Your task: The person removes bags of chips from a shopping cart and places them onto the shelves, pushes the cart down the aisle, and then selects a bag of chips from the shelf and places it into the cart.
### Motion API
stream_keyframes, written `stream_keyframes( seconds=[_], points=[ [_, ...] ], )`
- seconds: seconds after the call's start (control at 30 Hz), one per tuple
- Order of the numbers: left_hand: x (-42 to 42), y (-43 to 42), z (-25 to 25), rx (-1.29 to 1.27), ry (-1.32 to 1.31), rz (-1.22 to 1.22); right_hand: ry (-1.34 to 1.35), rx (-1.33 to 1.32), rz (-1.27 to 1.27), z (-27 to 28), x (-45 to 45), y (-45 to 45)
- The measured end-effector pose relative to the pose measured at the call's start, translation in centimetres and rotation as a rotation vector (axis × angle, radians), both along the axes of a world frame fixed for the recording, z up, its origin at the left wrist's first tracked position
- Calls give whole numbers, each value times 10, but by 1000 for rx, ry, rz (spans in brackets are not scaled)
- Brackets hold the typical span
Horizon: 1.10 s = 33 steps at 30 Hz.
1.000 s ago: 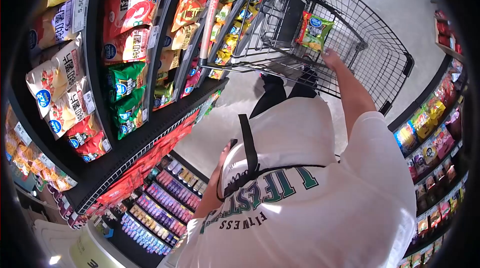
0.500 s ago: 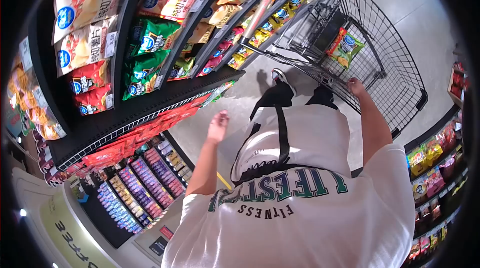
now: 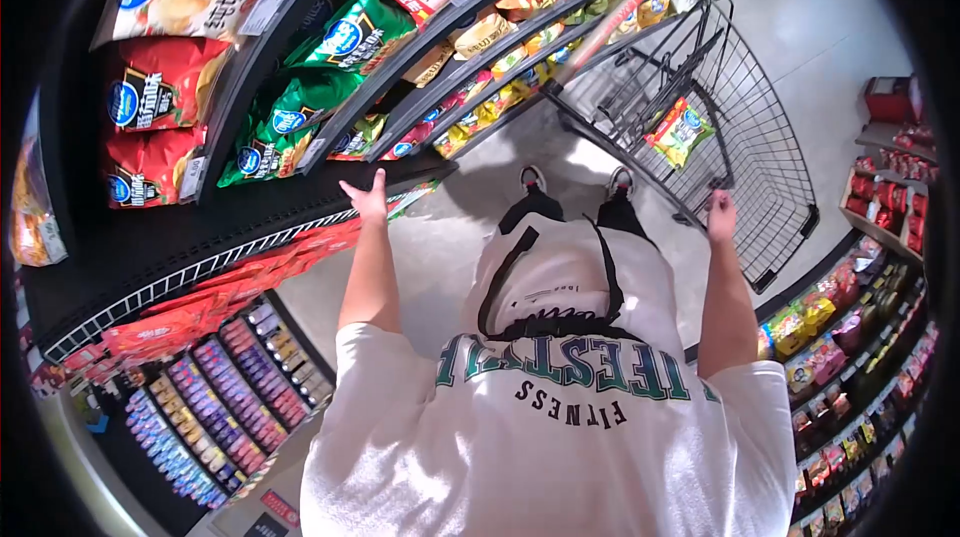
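Observation:
My left hand (image 3: 368, 195) is held out by the chip shelves with thumb and fingers spread, holding nothing. Close to it are green chip bags (image 3: 290, 117) and the wire-fronted lower edge of the shelf. On the other side, my right hand (image 3: 720, 217) has its fingers curled at the near side rim of a wire shopping cart (image 3: 775, 177); the fingertips are small in view. Inside the cart lies one green and yellow chip bag (image 3: 681, 134).
Red chip bags (image 3: 155, 87) fill the shelf at the left, above red packets (image 3: 160, 332) in a wire rack. Small bottles or cups (image 3: 215, 407) stand in rows at lower left. More snack shelves (image 3: 850, 357) line the right. Grey floor (image 3: 440, 267) lies around my feet.
My left hand has moved left and up toward the shelf, fingers spreading. The view has shifted closer to the shelf; the cart and my right hand appear lower.

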<state>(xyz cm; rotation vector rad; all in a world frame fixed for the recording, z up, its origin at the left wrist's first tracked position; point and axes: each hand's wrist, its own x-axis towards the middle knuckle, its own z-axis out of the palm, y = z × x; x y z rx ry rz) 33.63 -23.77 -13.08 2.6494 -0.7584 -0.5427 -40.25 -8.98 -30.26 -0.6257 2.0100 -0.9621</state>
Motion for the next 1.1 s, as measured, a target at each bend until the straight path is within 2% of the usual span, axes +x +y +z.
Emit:
stream_keyframes(
  seconds=[0.07,0.1,0.13,0.2,0.3,0.4,0.43,0.53,0.57,0.63,0.73,0.8,0.93,1.0,1.07,1.1],
  points=[
    [18,-16,-17,-106,15,9,278,173,85,40,18,3],
    [23,-25,-17,-103,6,9,395,96,97,4,3,19],
    [27,-33,-16,-98,-4,9,286,136,74,20,8,22],
    [40,-47,-25,-107,-6,39,381,230,44,43,22,25],
    [60,-63,-41,-155,-27,46,580,277,168,54,38,27],
    [65,-76,-33,-275,-120,-55,459,382,247,83,66,20],
    [63,-81,-28,-278,-157,-48,500,403,278,91,73,18],
    [86,-92,-47,-360,-468,-392,570,444,321,94,87,13],
    [87,-92,-45,-389,-493,-446,566,460,323,98,89,12],
    [89,-90,-38,-296,-551,-470,516,487,330,115,103,7],
    [92,-86,-16,-195,-529,-530,519,447,313,81,90,14],
    [96,-82,-16,-179,-558,-560,551,502,319,93,103,5],
    [100,-70,-6,-250,-645,-667,620,576,331,106,134,-13],
    [99,-67,-6,-363,-692,-722,649,618,312,120,139,-18],
    [102,-64,0,-362,-656,-785,684,664,302,128,153,-23],
    [100,-65,3,-267,-730,-734,569,609,293,115,145,-19]
  ],
)
